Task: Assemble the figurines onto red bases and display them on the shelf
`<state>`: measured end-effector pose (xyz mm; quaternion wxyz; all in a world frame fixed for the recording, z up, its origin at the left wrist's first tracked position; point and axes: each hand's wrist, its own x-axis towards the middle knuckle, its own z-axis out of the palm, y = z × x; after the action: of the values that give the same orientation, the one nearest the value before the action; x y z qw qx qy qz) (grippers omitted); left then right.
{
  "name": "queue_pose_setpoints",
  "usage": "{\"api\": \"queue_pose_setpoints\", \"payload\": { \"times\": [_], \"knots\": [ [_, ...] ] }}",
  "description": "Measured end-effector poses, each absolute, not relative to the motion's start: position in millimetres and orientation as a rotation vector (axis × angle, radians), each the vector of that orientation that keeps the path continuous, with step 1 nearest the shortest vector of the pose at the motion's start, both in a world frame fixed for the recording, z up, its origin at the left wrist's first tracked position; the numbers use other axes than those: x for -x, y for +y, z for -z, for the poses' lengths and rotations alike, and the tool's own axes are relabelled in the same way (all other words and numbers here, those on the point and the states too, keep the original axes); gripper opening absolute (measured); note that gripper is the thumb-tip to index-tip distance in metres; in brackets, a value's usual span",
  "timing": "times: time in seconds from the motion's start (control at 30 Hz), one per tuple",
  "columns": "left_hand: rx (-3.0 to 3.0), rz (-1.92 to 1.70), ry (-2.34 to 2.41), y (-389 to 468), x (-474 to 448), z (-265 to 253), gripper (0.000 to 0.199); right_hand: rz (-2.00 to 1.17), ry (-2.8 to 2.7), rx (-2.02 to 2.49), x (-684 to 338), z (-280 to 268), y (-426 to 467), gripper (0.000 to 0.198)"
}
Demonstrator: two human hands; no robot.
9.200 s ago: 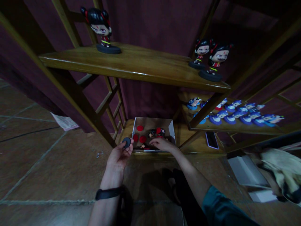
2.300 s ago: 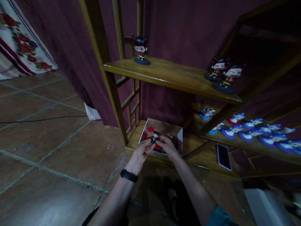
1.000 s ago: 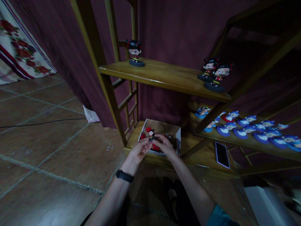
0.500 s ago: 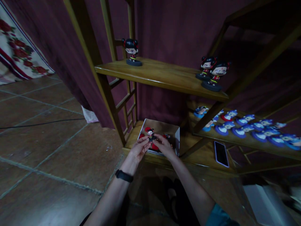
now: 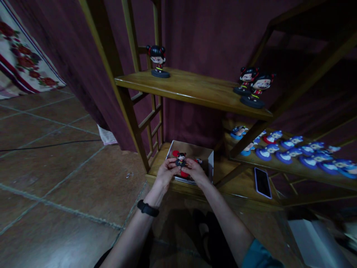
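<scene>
Between my two hands is a small black-haired figurine (image 5: 181, 158) on a dark round base, its face turned up toward me. My left hand (image 5: 166, 172) grips the base from the left, fingers closed on it. From the other side my right hand (image 5: 196, 171) pinches the same base. Both hands are over an open white box (image 5: 205, 150) on the low shelf. Inside the box lie red pieces (image 5: 175, 153) and another small figurine (image 5: 198, 160), partly hidden by my hands.
On the upper wooden shelf (image 5: 192, 87) stand a lone figurine (image 5: 158, 61) at left and two figurines (image 5: 255, 89) at right. Several blue-haired figurines (image 5: 290, 153) fill the right shelf. A phone (image 5: 262, 182) lies below them. Slanted wooden posts (image 5: 122, 104) frame the box's surroundings.
The figurine in my hands has shifted slightly right and now sits more upright, with its base gripped from both sides. My left fingers have moved around the base. The view has shifted a little.
</scene>
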<state>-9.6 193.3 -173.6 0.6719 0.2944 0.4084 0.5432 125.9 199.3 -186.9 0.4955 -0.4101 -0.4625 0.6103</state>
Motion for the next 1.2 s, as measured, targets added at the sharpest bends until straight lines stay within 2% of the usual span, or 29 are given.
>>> {"api": "queue_pose_setpoints", "payload": {
  "times": [0.13, 0.4, 0.67, 0.9, 1.2],
  "knots": [
    [-0.737, -1.185, 0.901, 194.7, 11.9, 169.6, 0.05, -1.517, -1.149, 0.951, -127.8, 183.3, 199.4, 0.043],
    [-0.847, -1.239, 0.929, 197.0, 10.9, 171.1, 0.043, -1.514, -1.127, 0.958, -127.0, 185.9, 199.6, 0.044],
    [-0.842, -1.256, 0.988, 199.0, 7.4, 178.2, 0.046, -1.567, -1.051, 0.988, -129.7, 189.2, 200.2, 0.045],
    [-1.1, -1.251, 1.049, 194.0, 8.6, 173.3, 0.042, -1.68, -0.911, 0.969, -132.8, 186.3, 197.1, 0.044],
    [-1.125, -1.276, 1.044, 190.3, 10.6, 175.3, 0.043, -1.665, -0.885, 0.992, -133.5, 186.9, 198.6, 0.044]
  ]
}}
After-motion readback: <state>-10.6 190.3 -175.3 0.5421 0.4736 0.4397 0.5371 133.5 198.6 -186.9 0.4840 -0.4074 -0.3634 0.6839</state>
